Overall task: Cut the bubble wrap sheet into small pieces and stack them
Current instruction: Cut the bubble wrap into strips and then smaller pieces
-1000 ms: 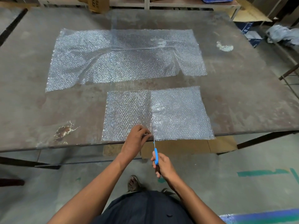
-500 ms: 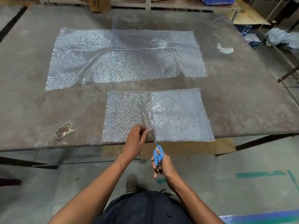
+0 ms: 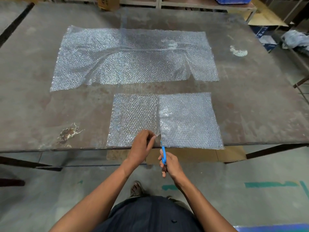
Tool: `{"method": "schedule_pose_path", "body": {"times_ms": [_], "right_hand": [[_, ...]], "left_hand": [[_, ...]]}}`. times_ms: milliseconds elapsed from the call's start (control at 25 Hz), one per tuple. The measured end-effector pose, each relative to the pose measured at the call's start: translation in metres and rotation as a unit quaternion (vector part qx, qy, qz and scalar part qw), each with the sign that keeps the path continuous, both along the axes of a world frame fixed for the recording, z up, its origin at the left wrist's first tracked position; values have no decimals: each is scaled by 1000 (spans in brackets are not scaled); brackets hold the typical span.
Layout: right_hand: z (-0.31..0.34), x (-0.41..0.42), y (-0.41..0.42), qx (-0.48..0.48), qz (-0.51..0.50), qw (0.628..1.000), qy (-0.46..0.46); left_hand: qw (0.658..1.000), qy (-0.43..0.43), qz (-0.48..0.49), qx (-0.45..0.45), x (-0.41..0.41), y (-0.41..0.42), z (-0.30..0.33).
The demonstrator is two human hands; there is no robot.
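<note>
A large bubble wrap sheet (image 3: 133, 59) lies flat across the far half of the table. Nearer me lies a smaller bubble wrap piece (image 3: 133, 118), and a brighter, thicker-looking stack of bubble wrap (image 3: 189, 121) covers its right part. My left hand (image 3: 142, 146) pinches the near edge of the smaller piece just left of the stack's edge. My right hand (image 3: 168, 163) grips blue-handled scissors (image 3: 163, 154) at the table's front edge. Their blades point into the wrap beside my left fingers.
The worn metal table (image 3: 250, 106) has a rusty patch (image 3: 68, 133) at front left and a white smear (image 3: 238, 51) at far right. Cardboard (image 3: 230, 154) lies under the table. Boxes and cloth (image 3: 296, 39) sit beyond the right edge.
The scissors turned so the handle loops showed half a second ago, then edge-on again now. My left hand stays pinching the wrap's near edge. The wrap pieces have not shifted.
</note>
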State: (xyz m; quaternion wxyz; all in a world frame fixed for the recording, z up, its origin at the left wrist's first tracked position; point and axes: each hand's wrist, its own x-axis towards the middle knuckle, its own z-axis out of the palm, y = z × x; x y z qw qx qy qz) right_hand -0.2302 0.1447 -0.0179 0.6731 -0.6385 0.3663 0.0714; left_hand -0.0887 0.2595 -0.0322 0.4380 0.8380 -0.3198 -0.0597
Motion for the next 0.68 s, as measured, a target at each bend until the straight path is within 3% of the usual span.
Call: {"method": "schedule_pose_path", "body": {"times_ms": [360,560,680], "right_hand": [[19,-10,4,-7,29,1000,-2],[38,-13,-4,48,16,999,20],[44,-10,-5,93,10,996,2]], "left_hand": [[993,89,73,-35,-2,-2,4],[990,65,120,-29,-1,-13,8],[992,-9,127,13,-4,-17,15]]}}
